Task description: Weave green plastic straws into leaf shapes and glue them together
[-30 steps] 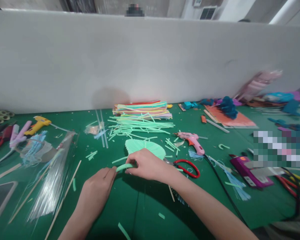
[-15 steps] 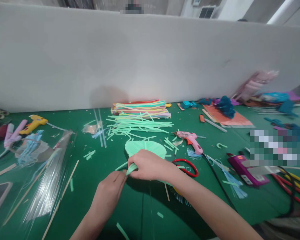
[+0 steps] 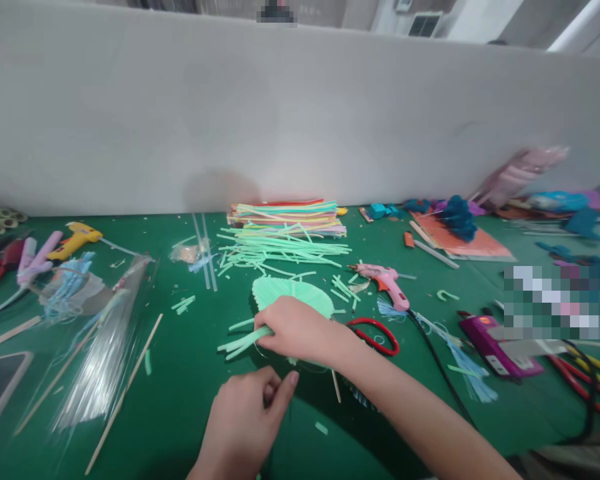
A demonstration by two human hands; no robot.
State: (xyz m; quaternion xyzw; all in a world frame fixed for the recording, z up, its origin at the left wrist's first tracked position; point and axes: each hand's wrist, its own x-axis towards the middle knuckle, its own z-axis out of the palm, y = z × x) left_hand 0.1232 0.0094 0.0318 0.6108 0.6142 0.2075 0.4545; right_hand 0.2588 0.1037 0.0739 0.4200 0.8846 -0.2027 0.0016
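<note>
My right hand [image 3: 295,328] is closed around several green pipe cleaners [image 3: 245,343], whose ends stick out to the left of the fingers. Directly behind that hand lies a pale green leaf shape [image 3: 295,291] with a ribbed surface; its lower part is hidden by the hand. Lower and to the left, my left hand [image 3: 247,413] is apart from the pipe cleaners, its fingers curled in and the thumb pointing up to the right. I see nothing between its fingers. Red-handled scissors [image 3: 375,335] lie just right of my right wrist, partly covered.
Beyond the leaf lie green pipe cleaners [image 3: 285,247] and a multicoloured bundle [image 3: 285,215]. A pink glue gun [image 3: 387,280] with a black cord is on the right, near a purple device [image 3: 497,347]. A yellow glue gun [image 3: 75,241] and clear plastic sleeve [image 3: 100,360] sit left.
My left hand has let go of the pipe cleaner ends and moved down toward me. The ends now fan out freely from my right hand, which stays in about the same place.
</note>
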